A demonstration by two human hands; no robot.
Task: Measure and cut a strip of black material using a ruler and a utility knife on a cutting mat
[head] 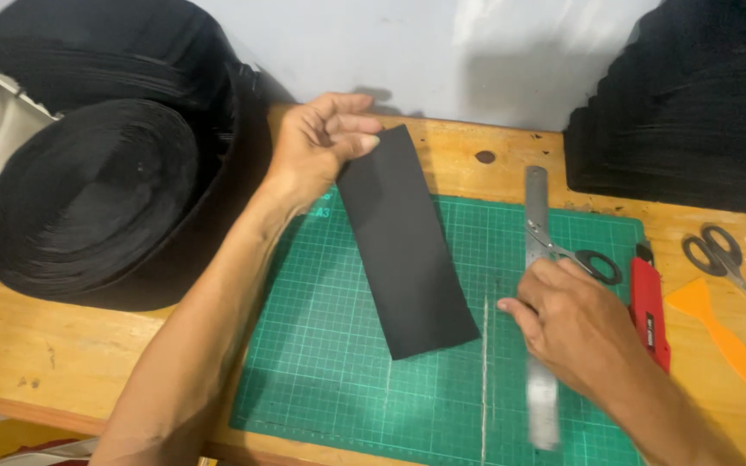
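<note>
My left hand (321,142) pinches the far end of a black rectangular strip (403,250) that lies slanted across a green cutting mat (347,345). My right hand (567,324) rests on a long steel ruler (539,302) lying lengthwise on the mat's right side, fingers curled over it. A pale scored line runs down the mat just left of the ruler. The strip's near end sits a short way left of my right hand.
A big roll of black webbing (88,198) fills the bench's left end. A black stack (684,103) stands at the back right. Black-handled scissors (576,255), a red utility knife (649,311), an orange scraper (718,332) and a second pair of scissors (727,263) lie right of the ruler.
</note>
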